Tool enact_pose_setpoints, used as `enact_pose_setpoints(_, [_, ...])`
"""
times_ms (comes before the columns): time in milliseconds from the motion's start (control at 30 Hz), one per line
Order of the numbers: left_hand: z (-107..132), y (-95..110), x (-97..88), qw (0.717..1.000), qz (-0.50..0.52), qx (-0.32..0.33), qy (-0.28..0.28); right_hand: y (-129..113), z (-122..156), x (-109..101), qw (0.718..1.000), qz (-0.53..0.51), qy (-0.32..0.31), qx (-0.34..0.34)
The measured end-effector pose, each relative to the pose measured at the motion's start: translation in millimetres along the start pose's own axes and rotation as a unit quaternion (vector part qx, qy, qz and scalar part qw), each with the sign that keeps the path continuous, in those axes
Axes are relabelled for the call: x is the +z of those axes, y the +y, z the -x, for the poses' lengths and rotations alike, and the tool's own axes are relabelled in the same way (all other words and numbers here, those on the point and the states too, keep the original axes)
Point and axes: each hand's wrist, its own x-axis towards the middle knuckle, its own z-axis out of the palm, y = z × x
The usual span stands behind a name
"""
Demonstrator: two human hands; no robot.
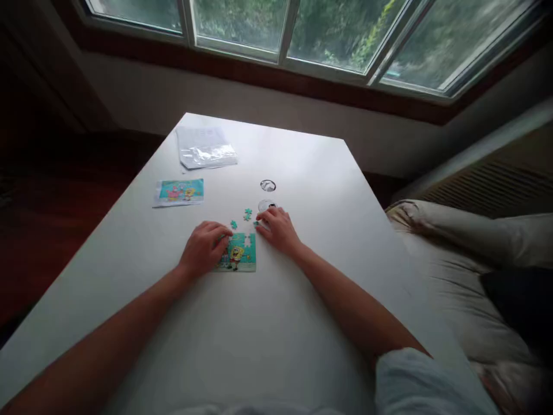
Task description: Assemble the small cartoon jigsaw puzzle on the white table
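Observation:
A mostly assembled jigsaw puzzle (248, 262) with a yellow cartoon figure on teal lies on the white table, with a white gap at its upper right. My left hand (203, 248) rests over the puzzle's left part, fingers bent together at its upper edge, covering that side. Just right of the puzzle, my right hand (279, 229) is closed, thumb and fingertips at a small teal puzzle piece (256, 223). Beyond the puzzle's upper edge lie a loose piece (234, 224) and a pair of teal pieces (247, 214).
A picture sheet (180, 191) with cartoon figures lies at the left on the table (242, 334). Behind it is a clear plastic bag (206, 148). Two round items, a dark-rimmed disc (268, 185) and a pale disc (264, 204), lie beyond my right hand. A cushioned seat (440, 259) stands right.

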Motion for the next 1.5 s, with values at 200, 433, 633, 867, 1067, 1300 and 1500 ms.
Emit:
enact_pose_setpoints(200, [1.4,3.0,1.5,1.0,-0.001,0.001,-0.012,1.4,0.7,-2.2,0.999,-0.023,0.032,0.008])
enact_pose_setpoints(433, [2.2,8.2,3.3,0.995,-0.02,0.065,-0.07,1.9,-1.5,-3.7,0.997,-0.046,0.064,0.019])
enact_pose_setpoints(633, [2.1,9.1,5.5,0.991,-0.032,0.092,-0.09,2.0,-3.0,-0.7,0.997,-0.039,0.066,0.015])
enact_pose_setpoints(867, [2.0,7.0,8.7,0.989,-0.032,0.106,-0.093,5.3,-10.6,1.2,0.998,-0.039,0.05,0.012])
enact_pose_setpoints(1067, [2.6,7.3,8.8,0.991,-0.03,0.095,-0.085,8.0,-12.3,3.3,0.997,-0.056,0.058,0.008])
enact_pose_setpoints(1300, [2.4,8.3,6.9,0.994,-0.039,0.085,-0.064,8.6,-9.4,2.7,0.996,-0.074,0.057,0.002])
enact_pose_setpoints(1500, [0.6,10.0,4.1,0.996,-0.045,0.06,-0.052,6.0,-7.7,1.8,0.996,-0.069,0.055,-0.002])
